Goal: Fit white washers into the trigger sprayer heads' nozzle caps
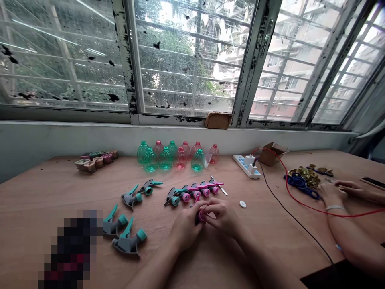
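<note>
Your L hand [185, 229] & R hand [223, 217] are curled, fingers gripping a small pink sprayer part [201, 216] mid-table, just in front of the trigger sprayers [192, 192]. Risk: loose pinch on smooth plastic, part drops, rolls into row, knocks it.

smooth plastic trigger sprayers [192, 192], matt plywood table [270, 237], rough cardboard box [268, 155]

Small assembly workshop: wood bench [270, 241] under L hand [185, 230] & R hand [222, 216], barred window [186, 60] ahead, power strip [246, 165] fwd right, spray heads [192, 192] just fwd of hands
</note>
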The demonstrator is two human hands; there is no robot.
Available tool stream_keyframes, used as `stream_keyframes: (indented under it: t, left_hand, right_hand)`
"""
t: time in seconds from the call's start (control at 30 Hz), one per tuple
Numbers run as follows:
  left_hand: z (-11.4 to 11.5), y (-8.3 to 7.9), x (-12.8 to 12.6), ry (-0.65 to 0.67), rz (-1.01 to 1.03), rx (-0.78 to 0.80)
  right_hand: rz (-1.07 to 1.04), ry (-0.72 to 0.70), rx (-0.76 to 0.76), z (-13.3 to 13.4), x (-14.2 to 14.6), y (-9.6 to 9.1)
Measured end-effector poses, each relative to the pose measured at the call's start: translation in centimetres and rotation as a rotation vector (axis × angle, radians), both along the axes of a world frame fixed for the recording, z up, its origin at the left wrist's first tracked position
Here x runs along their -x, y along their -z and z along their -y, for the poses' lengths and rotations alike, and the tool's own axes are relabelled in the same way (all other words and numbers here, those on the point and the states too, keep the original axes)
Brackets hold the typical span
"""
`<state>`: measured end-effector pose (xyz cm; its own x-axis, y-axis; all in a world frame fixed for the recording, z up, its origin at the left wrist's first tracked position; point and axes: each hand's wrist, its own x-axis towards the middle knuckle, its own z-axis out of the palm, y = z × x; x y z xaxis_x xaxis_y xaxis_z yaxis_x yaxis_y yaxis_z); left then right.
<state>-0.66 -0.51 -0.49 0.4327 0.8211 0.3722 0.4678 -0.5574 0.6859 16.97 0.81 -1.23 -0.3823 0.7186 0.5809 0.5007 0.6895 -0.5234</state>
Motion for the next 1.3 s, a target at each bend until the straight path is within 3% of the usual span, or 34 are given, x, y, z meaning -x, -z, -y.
stream_keyframes:
  t: [0.2, 0.5, 0.7, 0.97, 1.07, 1.17, 1.23, 1.3]
  left_hand:
    - [-0.3, 0.2, 0.2, -0.011, -0.010, -0.007]
    - [-0.1, 0.3, 0.2, -0.003, -0.009, -0.011]
    - [0.1, 0.1, 0.1, -0.024, -0.070, -0.046]
    - [0.3, 0.3, -0.1, -0.043, -0.191, -0.084]
    - [0.2, 0.3, -0.1, -0.008, -0.147, -0.062]
    - [0.3, 0.2, 0.0, 0.035, -0.051, -0.046]
    - [0.3, 0.2, 0.0, 0.004, 0.000, -0.057]
    - [0.1, 0.1, 0.3, -0.063, 0.030, -0.096]
  right_hand:
    - [0.142, 0.004, -0.102, 0.2, 0.0, -0.2]
    - [0.208, -0.062, -0.093, 0.4, -0.1, -0.5]
    - [0.091, -0.005, 0.015, 0.4, 0.2, -0.7]
    - [0.149, 0.111, 0.096, 0.7, 0.4, -1.7]
    - [0.147, 0.102, 0.089, 0.6, 0.6, -1.6]
    - [0.079, 0.008, 0.038, 0.4, 0.3, -0.8]
    - [-0.019, -0.040, 0.003, 0.1, -0.1, -0.2]
    - [-0.125, 0.010, -0.008, -0.1, -0.5, 0.4]
